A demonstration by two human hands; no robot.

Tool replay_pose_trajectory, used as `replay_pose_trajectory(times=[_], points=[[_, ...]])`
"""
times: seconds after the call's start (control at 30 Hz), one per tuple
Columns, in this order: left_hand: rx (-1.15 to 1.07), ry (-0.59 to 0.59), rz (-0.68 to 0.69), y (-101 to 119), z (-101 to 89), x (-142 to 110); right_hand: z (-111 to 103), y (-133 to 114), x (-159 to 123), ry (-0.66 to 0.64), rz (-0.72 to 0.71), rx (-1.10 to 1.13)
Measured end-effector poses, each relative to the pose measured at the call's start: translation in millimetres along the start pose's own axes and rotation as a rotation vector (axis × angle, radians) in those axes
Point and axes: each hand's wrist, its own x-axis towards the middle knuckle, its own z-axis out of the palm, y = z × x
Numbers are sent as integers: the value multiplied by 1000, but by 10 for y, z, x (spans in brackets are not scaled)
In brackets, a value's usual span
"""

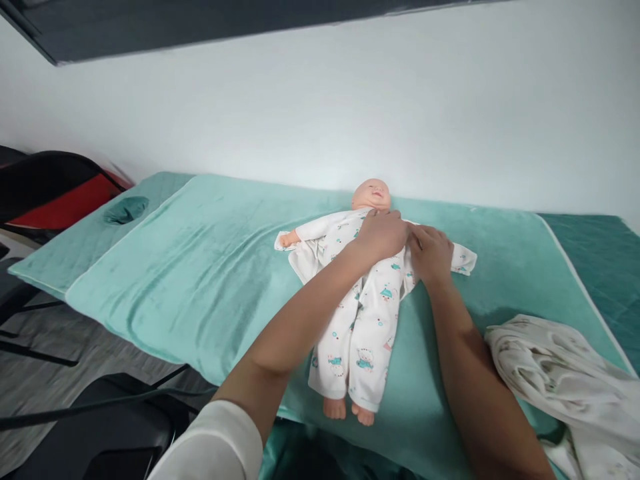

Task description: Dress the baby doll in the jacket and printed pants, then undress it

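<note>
A baby doll lies on its back on the bed, head toward the wall and bare feet toward me. It wears a white printed shirt and matching trousers. My left hand is over the upper chest, its fingers curled closed on the shirt near the collar. Beside it, my right hand has bent fingers closed at the shirt's side, by the doll's shoulder. Both sets of fingertips are partly hidden. One doll hand shows at its cuff; the other sleeve stretches out beyond my right hand.
A teal cover spreads over the massage bed, which has a face hole at the left end. Crumpled white printed cloth lies at the right. Black chairs stand along the left. A white wall runs behind.
</note>
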Motion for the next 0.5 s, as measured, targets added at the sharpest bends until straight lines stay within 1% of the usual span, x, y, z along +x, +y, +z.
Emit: replay_pose_trajectory(times=[0.1, 0.2, 0.3, 0.37, 0.5], points=[[115, -158, -57, 100, 75, 338, -35, -15, 26, -42, 24, -1], [166, -241, -96, 162, 212, 557, -45, -32, 55, -48, 72, -5], [206, -250, -115, 209, 338, 670, -37, -29, 70, -48, 85, -2], [212, -252, -122, 226, 373, 707, -29, -13, 75, -49, 85, 8], [224, -292, -104, 226, 311, 721, -26, 31, 86, -50, 110, 38]])
